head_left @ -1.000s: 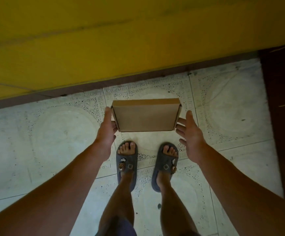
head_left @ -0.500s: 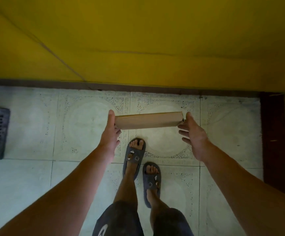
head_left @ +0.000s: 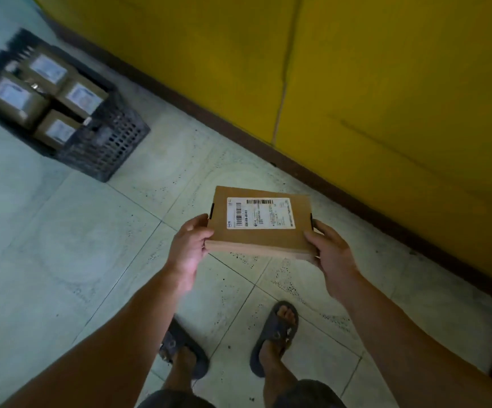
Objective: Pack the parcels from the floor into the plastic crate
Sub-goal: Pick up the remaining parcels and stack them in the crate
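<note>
A flat brown cardboard parcel with a white shipping label on top hangs level in front of me, above the floor. My left hand grips its left edge and my right hand grips its right edge. The dark plastic crate stands on the floor at the upper left, near the wall. Several labelled brown parcels lie inside it. The crate is well apart from the held parcel and looks blurred.
A yellow wall with a dark brown skirting runs diagonally across the right and top. The floor is pale patterned tile. My feet in dark sandals stand below the parcel.
The parcel has turned from edge-on to label-up in both hands. My view has swung left, bringing the whole crate with its parcels into sight.
</note>
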{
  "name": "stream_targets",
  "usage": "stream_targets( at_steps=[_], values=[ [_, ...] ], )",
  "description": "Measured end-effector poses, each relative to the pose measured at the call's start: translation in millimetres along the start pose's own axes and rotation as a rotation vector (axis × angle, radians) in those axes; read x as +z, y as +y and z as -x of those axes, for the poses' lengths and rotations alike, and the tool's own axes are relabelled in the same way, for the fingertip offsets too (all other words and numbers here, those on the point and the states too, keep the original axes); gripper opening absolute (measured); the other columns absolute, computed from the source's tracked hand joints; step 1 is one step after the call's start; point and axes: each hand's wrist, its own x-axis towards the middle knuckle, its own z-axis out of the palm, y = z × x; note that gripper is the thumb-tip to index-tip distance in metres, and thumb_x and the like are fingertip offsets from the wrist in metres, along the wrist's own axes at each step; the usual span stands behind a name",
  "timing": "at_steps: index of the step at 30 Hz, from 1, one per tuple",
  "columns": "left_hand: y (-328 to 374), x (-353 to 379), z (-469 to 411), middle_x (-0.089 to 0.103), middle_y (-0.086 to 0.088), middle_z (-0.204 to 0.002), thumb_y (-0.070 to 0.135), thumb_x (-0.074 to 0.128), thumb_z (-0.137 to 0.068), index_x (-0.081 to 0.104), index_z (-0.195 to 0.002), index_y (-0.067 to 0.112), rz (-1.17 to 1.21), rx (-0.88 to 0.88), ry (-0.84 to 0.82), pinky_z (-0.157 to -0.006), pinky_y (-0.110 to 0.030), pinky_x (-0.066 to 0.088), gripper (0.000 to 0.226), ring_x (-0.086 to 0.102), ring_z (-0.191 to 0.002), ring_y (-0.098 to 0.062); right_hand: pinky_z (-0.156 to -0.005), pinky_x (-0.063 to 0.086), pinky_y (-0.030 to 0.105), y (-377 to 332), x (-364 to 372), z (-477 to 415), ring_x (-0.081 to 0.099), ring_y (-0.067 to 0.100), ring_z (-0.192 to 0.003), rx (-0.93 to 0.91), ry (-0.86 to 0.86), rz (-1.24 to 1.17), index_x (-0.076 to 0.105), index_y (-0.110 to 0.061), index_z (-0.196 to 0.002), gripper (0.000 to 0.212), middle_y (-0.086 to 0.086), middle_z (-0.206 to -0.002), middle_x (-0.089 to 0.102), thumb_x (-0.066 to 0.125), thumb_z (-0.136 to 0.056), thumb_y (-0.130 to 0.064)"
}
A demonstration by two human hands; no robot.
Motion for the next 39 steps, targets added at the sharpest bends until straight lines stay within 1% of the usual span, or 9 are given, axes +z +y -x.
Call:
stream_targets(
  at_steps=[3,5,9,11,15,19,24,30,39],
  values=[
    [-4,-67,-2,0.074,0.001,-0.105,0.008,0.052,-0.090,0.064,-0.121,0.021,0.133,-0.023,0.080,-0.081,-0.032,0.050,0.036,0.067,-0.099,-0.020,-0.102,0.046,0.044,-7,66,13,0.061,0.019,-0.109,-0.063,-0.085,0.106,0.056,-0.030,-0.132,0.045,-0.002,-0.118,0.066,0.066,-0.088,-0.024],
    [-7,-117,-8,0.070,-0.004,-0.117,0.010,0.054,-0.090,0.060,-0.129,0.020,0.208,-0.044,0.148,-0.089,-0.038,0.051,0.040,0.064,-0.110,-0.025,-0.102,0.046,0.045,-8,115,26,0.060,0.019,-0.111,-0.094,-0.115,0.151,0.054,-0.031,-0.133,0.046,-0.003,-0.122,0.065,0.065,-0.089,-0.025],
    [-10,-224,-13,0.060,-0.012,-0.130,0.000,0.051,-0.093,0.054,-0.134,0.010,0.338,-0.046,0.223,-0.077,-0.025,0.058,0.042,0.058,-0.116,-0.030,-0.097,0.049,0.042,1,221,53,0.058,0.019,-0.110,-0.131,-0.161,0.224,0.054,-0.029,-0.135,0.045,-0.003,-0.120,0.063,0.063,-0.091,-0.023],
    [-9,-275,-12,0.057,-0.014,-0.133,-0.004,0.050,-0.092,0.053,-0.135,0.008,0.369,-0.040,0.257,-0.090,-0.034,0.054,0.044,0.055,-0.120,-0.032,-0.096,0.049,0.043,7,274,68,0.058,0.021,-0.111,-0.148,-0.178,0.258,0.055,-0.029,-0.134,0.043,-0.002,-0.121,0.063,0.062,-0.092,-0.023],
    [3,-361,-15,0.063,-0.010,-0.124,0.001,0.044,-0.093,0.060,-0.128,0.016,0.435,-0.076,0.353,-0.077,-0.029,0.053,0.041,0.057,-0.117,-0.027,-0.098,0.049,0.044,11,370,87,0.057,0.021,-0.111,-0.162,-0.206,0.292,0.054,-0.028,-0.133,0.042,-0.004,-0.114,0.063,0.062,-0.092,-0.021],
    [25,-420,-29,0.064,0.000,-0.115,0.004,0.038,-0.092,0.060,-0.117,0.025,0.443,-0.066,0.375,-0.082,-0.028,0.048,0.039,0.056,-0.114,-0.021,-0.100,0.047,0.043,4,443,88,0.059,0.016,-0.107,-0.167,-0.251,0.295,0.058,-0.030,-0.127,0.038,-0.007,-0.109,0.066,0.062,-0.091,-0.020],
    [75,-480,-79,0.064,0.002,-0.115,0.002,0.039,-0.095,0.057,-0.127,0.022,0.390,-0.067,0.362,-0.091,-0.031,0.046,0.042,0.055,-0.114,-0.020,-0.101,0.047,0.045,-24,522,64,0.059,0.015,-0.109,-0.171,-0.253,0.294,0.057,-0.034,-0.128,0.036,-0.009,-0.113,0.065,0.061,-0.093,-0.024],
    [151,-554,-175,0.065,-0.003,-0.118,-0.003,0.044,-0.090,0.061,-0.127,0.015,0.282,-0.098,0.362,-0.079,-0.024,0.046,0.044,0.059,-0.109,-0.019,-0.092,0.051,0.039,-73,624,15,0.060,0.013,-0.105,-0.115,-0.245,0.247,0.055,-0.031,-0.130,0.038,-0.010,-0.107,0.067,0.060,-0.093,-0.022],
    [245,-622,-282,0.072,-0.003,-0.085,-0.009,0.059,-0.079,0.066,-0.103,0.009,0.245,-0.096,0.301,-0.059,-0.017,0.053,0.031,0.068,-0.068,-0.009,-0.101,0.047,0.047,-135,728,-26,0.058,0.019,-0.112,-0.066,-0.141,0.231,0.054,-0.032,-0.133,0.041,-0.004,-0.120,0.066,0.060,-0.094,-0.025]
  ],
)
